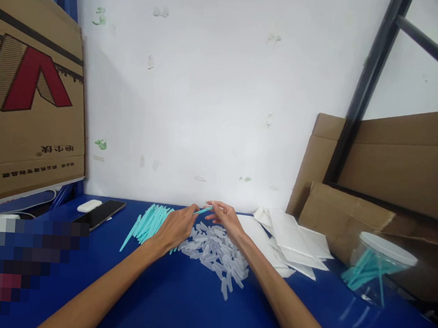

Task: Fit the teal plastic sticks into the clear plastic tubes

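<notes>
My left hand (178,226) is closed, pinching a slim turquoise stick (202,211) that looks like an eyebrow razor. At the far end of the stick, my right hand (226,219) has its fingers closed on what seems to be a small translucent cap (209,207); the fingers partly hide it. Below both hands lies a loose pile of translucent caps (217,253). Beside my left hand, a heap of similar turquoise razors (151,222) rests on the blue table (181,300), partly covered by that hand.
White flat packets (292,238) lie to the right. Farther right stands a clear jar (377,272) with a white lid and turquoise sticks inside. A phone (102,214) and a white case (89,205) are at the left. Cardboard boxes (31,137) flank the white wall (208,94).
</notes>
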